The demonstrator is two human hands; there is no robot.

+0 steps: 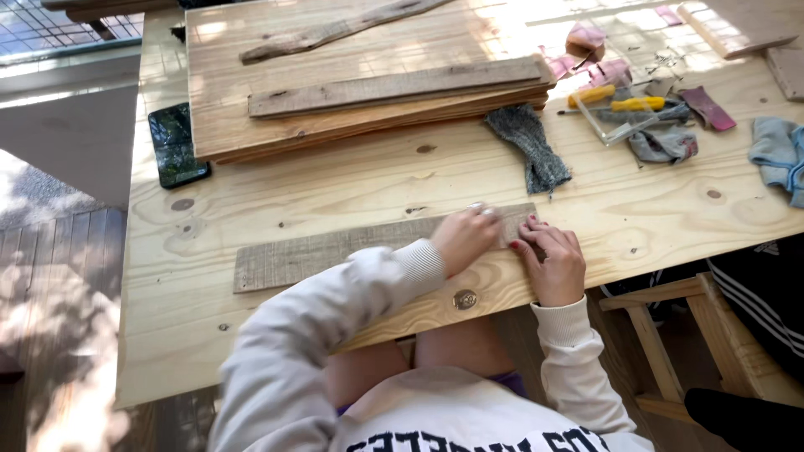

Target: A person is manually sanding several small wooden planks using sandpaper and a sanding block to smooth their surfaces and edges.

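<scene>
A long, grey weathered plank (pixel 335 251) lies flat near the front edge of the pale wooden table (pixel 670 218). My left hand (pixel 465 238) rests knuckles-up on the plank near its right end, fingers curled down. Whether anything is under the palm is hidden. My right hand (pixel 553 261) lies just to the right of it, fingers spread and pressing on the plank's right end at the table edge. Both arms are in light sleeves.
A stack of boards (pixel 368 92) fills the back of the table, with a dark phone (pixel 176 144) to its left. To the right lie a grey knitted glove (pixel 529 146), yellow-handled screwdrivers (pixel 624 102), pink scraps and blue-grey gloves (pixel 779 155). A wooden stool (pixel 670 335) and another person's striped trouser leg (pixel 766 293) are at the right.
</scene>
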